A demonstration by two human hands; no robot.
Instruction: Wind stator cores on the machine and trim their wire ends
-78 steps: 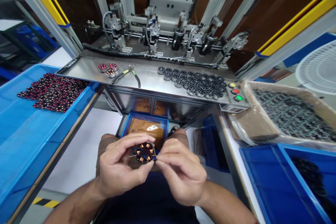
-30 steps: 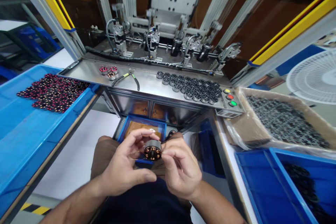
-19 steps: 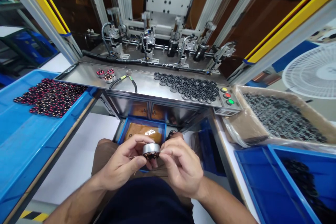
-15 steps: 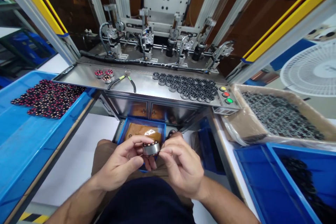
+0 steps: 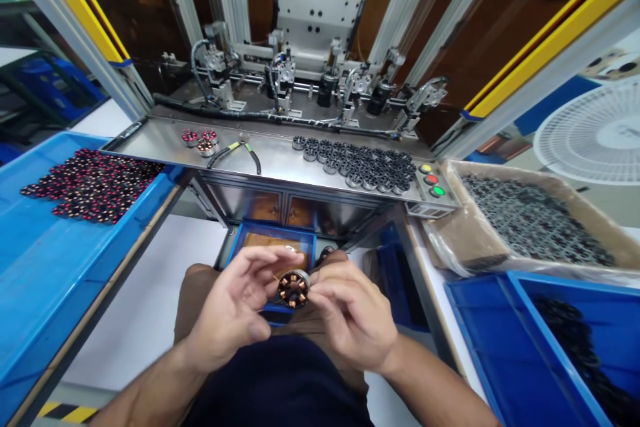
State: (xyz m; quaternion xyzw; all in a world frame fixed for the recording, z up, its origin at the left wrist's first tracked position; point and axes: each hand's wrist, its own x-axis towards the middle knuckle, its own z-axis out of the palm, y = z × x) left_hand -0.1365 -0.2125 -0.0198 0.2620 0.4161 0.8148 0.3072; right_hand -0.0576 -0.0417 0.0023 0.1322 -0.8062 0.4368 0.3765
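Note:
A motor stator (image 5: pixel 293 289) with copper windings and a metal outer ring is held over my lap, its wound face turned up toward me. My right hand (image 5: pixel 353 313) pinches its right edge between thumb and fingers. On the other side, my left hand (image 5: pixel 235 303) is curved around it with thumb and fingers spread apart; a thin copper wire end shows near its fingers. On the steel bench ahead lie three wound stators (image 5: pixel 205 141) and cutting pliers (image 5: pixel 236 153) with opened handles.
Several unwound stator cores (image 5: pixel 357 163) stand on the bench before the winding machine (image 5: pixel 300 80). A blue tray (image 5: pixel 50 260) of wound stators is at left. Control buttons (image 5: pixel 433 180), a lined carton (image 5: pixel 465 247) of cores, a blue bin (image 5: pixel 493 327) and a fan (image 5: pixel 595 130) are at right.
The stator has tipped from side-on to showing its wound face. My left fingers have opened away from it, while my right hand keeps its pinch.

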